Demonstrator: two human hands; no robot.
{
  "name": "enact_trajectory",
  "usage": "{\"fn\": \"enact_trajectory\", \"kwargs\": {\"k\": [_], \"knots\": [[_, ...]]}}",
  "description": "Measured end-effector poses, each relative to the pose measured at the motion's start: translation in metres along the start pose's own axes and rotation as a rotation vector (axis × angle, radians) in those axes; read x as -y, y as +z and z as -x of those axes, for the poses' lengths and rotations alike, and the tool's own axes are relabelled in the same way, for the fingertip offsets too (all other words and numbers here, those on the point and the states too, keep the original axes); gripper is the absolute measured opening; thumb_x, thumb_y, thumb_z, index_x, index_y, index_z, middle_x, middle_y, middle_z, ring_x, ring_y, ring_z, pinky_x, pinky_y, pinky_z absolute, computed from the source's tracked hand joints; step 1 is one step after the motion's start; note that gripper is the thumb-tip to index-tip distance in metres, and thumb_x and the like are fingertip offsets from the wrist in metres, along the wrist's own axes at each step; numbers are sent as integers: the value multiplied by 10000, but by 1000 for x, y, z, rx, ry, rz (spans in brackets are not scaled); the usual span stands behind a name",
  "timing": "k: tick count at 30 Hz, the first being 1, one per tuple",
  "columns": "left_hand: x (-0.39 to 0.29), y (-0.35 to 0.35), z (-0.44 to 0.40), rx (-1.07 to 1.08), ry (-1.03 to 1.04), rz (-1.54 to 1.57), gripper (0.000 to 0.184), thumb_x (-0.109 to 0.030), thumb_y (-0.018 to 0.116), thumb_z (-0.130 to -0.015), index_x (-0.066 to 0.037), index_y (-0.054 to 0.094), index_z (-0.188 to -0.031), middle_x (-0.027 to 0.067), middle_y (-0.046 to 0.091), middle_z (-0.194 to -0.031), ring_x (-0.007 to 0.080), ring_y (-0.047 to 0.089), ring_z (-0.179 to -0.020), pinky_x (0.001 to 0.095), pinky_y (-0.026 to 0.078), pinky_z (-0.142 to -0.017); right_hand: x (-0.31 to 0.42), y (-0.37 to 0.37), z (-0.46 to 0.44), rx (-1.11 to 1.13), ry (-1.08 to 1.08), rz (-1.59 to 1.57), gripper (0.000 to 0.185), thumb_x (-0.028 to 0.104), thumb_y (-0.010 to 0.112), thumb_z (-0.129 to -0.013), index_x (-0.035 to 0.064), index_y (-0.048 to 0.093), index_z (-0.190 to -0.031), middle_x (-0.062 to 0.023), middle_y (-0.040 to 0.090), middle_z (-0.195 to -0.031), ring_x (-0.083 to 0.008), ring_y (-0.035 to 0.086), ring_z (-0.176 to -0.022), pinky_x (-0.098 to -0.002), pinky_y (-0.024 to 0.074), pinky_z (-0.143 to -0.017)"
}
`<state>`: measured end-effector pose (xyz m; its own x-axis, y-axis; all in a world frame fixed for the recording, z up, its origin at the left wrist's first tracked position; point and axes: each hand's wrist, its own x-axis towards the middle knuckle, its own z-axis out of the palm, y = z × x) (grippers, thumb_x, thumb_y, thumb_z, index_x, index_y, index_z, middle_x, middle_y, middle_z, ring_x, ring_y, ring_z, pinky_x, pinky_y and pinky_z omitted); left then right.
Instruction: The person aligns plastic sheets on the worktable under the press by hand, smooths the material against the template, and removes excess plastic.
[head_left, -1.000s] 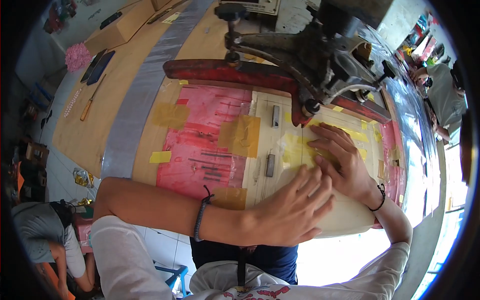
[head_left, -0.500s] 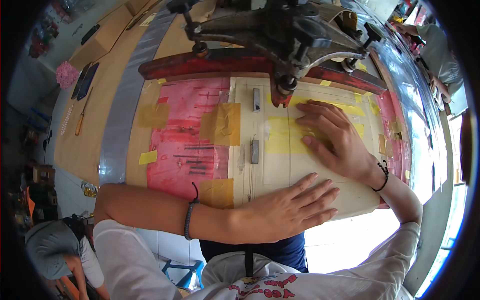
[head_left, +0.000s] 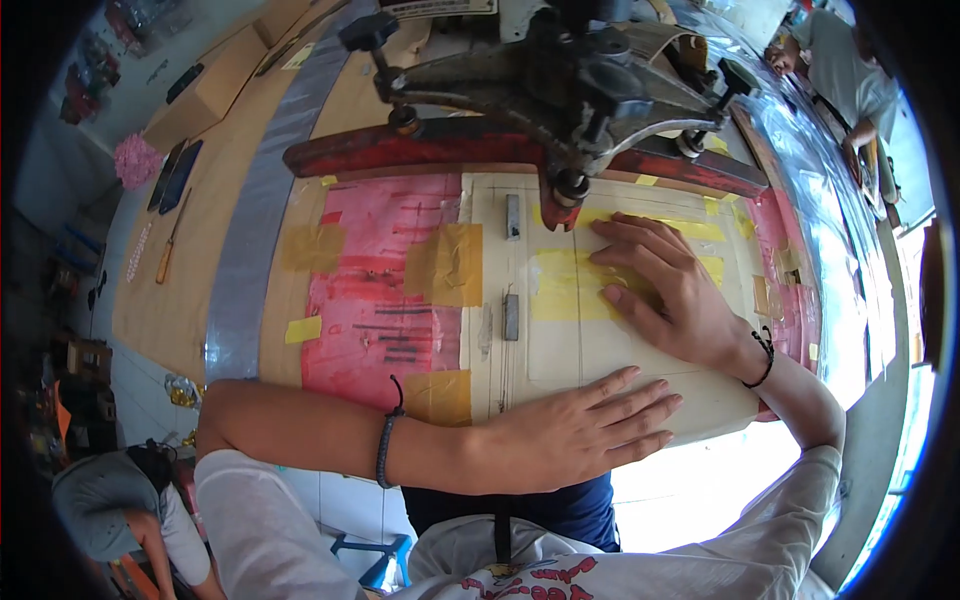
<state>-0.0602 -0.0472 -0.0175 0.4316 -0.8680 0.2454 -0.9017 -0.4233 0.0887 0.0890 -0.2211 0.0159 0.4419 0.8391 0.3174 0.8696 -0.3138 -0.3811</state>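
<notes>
My left hand (head_left: 570,432) lies flat along the near edge of a cream board (head_left: 560,362), its fingers stretched toward the right. Farther in, my right hand (head_left: 672,285) rests on the same board, fingers apart, over strips of yellow tape (head_left: 568,280). Neither hand holds anything. Two small grey metal bars (head_left: 511,317) sit on the board left of my right hand. Just beyond its fingertips hangs the red pointed tip (head_left: 562,215) of a clamp frame.
A dark metal clamp arm with knobs (head_left: 590,95) and a red bar (head_left: 430,150) spans the board's far side. Pink sheeting (head_left: 375,290) with brown tape lies left. A screwdriver (head_left: 168,250) and phone (head_left: 180,175) are farther left. Other people (head_left: 105,500) are at both sides.
The whole view has shifted slightly, so the board and clamp appear a little lower. Both hands keep nearly the same place and pose on the board.
</notes>
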Motion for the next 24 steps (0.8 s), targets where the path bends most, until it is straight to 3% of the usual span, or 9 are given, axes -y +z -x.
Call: {"fn": "enact_trajectory", "kwargs": {"k": [3,12,24], "knots": [[-2,-1,0,11,-6,-35,605,-247,408,-1022,-30,379,-1586,206,312,-1681,345,272,-1577,494,190,-1302,0,-2,2,0,-10,2,262,139,694,-943,35,684,-1183,-175,642,-1390,-368,567,-1339,-502,415,-1153],[4,-5,-4,96,-43,88,811,-399,568,-981,-79,246,-1653,227,219,-1711,360,229,-1590,506,128,-1303,-1,2,3,-40,-36,26,243,145,693,-943,41,686,-1163,-170,661,-1372,-356,599,-1308,-510,422,-1152],[0,-2,-2,79,-40,-19,728,-326,487,-1000,-68,267,-1644,217,237,-1711,352,247,-1588,511,120,-1303,-2,2,3,-57,-56,-4,231,119,711,-923,34,706,-1138,-185,655,-1344,-376,596,-1269,-489,452,-1109]]}}
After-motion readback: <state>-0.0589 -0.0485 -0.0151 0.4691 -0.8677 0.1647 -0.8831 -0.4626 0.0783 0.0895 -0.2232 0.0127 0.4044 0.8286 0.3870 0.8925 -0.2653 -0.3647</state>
